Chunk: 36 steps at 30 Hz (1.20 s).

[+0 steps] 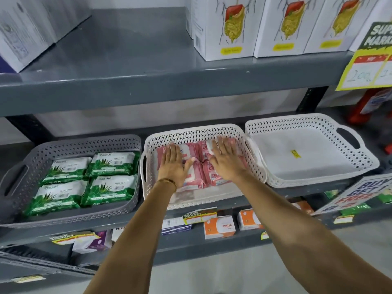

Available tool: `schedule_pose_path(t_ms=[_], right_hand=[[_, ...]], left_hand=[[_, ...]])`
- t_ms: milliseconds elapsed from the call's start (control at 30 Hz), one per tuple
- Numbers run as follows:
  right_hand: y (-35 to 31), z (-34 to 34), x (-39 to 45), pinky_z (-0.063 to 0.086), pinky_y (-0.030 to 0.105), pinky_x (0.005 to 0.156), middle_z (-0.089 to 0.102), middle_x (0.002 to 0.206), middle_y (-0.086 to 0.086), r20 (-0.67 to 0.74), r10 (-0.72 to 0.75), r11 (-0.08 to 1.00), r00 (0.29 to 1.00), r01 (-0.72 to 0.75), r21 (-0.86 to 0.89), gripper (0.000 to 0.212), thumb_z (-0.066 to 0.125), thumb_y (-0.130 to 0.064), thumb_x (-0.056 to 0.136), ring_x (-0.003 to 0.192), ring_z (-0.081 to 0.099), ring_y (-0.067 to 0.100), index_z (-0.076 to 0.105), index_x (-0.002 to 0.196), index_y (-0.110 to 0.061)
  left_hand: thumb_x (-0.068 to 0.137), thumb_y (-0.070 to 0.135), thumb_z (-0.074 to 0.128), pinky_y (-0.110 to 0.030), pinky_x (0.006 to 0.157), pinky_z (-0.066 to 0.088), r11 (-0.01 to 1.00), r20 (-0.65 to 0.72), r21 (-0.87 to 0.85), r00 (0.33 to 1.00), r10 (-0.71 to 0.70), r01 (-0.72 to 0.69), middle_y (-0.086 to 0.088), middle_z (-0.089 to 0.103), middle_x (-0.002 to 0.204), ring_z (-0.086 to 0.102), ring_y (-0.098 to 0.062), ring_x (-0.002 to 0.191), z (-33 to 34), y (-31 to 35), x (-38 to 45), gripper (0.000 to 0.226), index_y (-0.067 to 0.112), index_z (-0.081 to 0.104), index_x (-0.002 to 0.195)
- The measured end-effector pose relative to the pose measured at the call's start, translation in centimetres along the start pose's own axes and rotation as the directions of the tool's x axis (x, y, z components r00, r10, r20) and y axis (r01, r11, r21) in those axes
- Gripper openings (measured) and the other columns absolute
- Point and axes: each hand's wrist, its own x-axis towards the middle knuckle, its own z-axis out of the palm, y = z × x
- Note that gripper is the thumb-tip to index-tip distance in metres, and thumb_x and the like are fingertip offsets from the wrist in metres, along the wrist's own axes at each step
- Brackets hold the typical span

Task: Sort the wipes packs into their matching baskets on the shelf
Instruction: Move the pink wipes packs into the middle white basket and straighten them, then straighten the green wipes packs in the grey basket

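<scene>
Left of the middle white basket [148,145], green wipes packs [84,179] fill a grey basket [25,158]. Inside the middle basket, the left hand [172,166] and right hand [226,161] lie flat, palms down, fingers spread, on pink wipes packs [197,151]. To its right sits another white basket [318,181].

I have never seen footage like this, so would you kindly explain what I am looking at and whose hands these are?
There is no machine here. One camera worn on a person's head looks forward and down at a shop shelf. The left hand and right hand lie flat, fingers spread, on the pink wipes packs in the middle white basket. Neither hand grips anything. The grey basket on the left holds four green wipes packs; the right white basket holds only a small yellow sticker.
</scene>
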Motion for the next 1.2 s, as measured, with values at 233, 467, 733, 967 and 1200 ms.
schedule_pose_path(t_ms=[233, 467, 733, 967, 1200], right_hand=[[0.2, 1.8, 0.5, -0.019, 0.041, 0.109, -0.023, 0.153, 0.015, 0.072, -0.032, 0.999, 0.997, 0.032, 0.007, 0.057, 0.005, -0.045, 0.096, 0.134, -0.028, 0.024, -0.026, 0.136, -0.017], [0.1, 2.0, 0.7, -0.021, 0.039, 0.107, -0.027, 0.15, 0.012, 0.083, -0.025, 1.0, 0.996, 0.023, 0.02, 0.059, 0.005, -0.044, 0.096, 0.133, -0.03, 0.023, -0.022, 0.141, -0.017], [-0.1, 0.7, 0.3, -0.012, 0.044, 0.115, -0.012, 0.157, 0.015, 0.066, 0.0, 0.998, 0.998, -0.004, 0.055, 0.065, 0.009, -0.051, 0.095, 0.143, -0.015, 0.027, -0.009, 0.146, -0.015], [-6.0, -3.0, 1.1, 0.009, 0.042, 0.12, 0.028, 0.152, 0.019, -0.263, 0.08, 0.972, 0.961, -0.016, 0.234, 0.055, 0.027, -0.036, 0.099, 0.143, 0.021, 0.029, 0.027, 0.142, -0.001], [-18.8, -3.9, 2.5, 0.014, 0.038, 0.12, 0.032, 0.15, 0.02, -0.336, 0.025, 0.932, 0.941, 0.099, 0.348, 0.048, 0.038, -0.021, 0.097, 0.141, 0.026, 0.028, 0.033, 0.139, 0.001]], left_hand=[[0.072, 0.072, -0.013, -0.042, 0.116, 0.0, 0.997, 0.107, 0.058, 0.994, 0.035, -0.041, -0.009, -0.021, 0.151, -0.019, -0.02, 0.138, 1.7, -0.8, 1.6, 0.091, 0.011, -0.018, 0.139], [0.074, 0.07, -0.01, -0.041, 0.117, 0.001, 0.998, 0.121, 0.046, 0.992, 0.029, -0.035, -0.008, -0.021, 0.152, -0.019, -0.019, 0.138, 1.8, -0.7, 1.7, 0.09, 0.011, -0.018, 0.141], [0.091, 0.055, 0.003, -0.035, 0.115, -0.004, 1.0, 0.106, 0.004, 0.994, 0.008, -0.008, -0.01, -0.016, 0.153, -0.013, -0.019, 0.14, 0.9, -0.1, 1.3, 0.071, 0.009, -0.013, 0.142], [0.098, 0.036, 0.015, -0.024, 0.108, -0.01, 0.993, -0.184, -0.12, 0.983, -0.025, 0.003, -0.014, 0.0, 0.155, -0.002, -0.02, 0.142, -3.2, -3.2, -1.1, 0.058, 0.003, 0.002, 0.143], [0.098, 0.038, 0.021, -0.03, 0.115, -0.003, 0.993, -0.21, -0.1, 0.974, -0.079, 0.059, -0.014, 0.003, 0.155, -0.002, -0.023, 0.142, -7.4, -15.8, -5.5, 0.059, 0.004, 0.005, 0.144]])
